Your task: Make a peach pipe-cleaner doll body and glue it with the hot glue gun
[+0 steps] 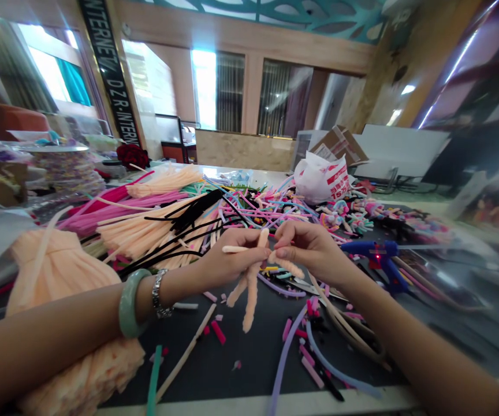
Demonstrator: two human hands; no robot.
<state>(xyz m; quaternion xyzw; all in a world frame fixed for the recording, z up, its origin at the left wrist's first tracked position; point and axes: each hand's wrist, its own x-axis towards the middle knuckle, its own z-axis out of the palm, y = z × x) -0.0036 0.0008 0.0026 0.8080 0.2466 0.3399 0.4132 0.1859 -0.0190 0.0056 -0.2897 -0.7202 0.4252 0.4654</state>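
My left hand (227,257) is closed around a small bundle of peach pipe cleaners (252,289) whose ends hang down over the dark table (249,364). A jade bangle and a metal bracelet sit on that wrist. My right hand (308,245) pinches the top of the same bundle, just right of the left fingers, with one short peach piece (288,267) sticking out below it. Both hands meet above the middle of the table.
Heaps of peach, pink and black pipe cleaners (163,222) lie behind the hands. A blue glue gun (379,257) rests to the right. Cut scraps (305,346) litter the front. A white plastic bag (321,179) and peach fabric (59,277) sit at the sides.
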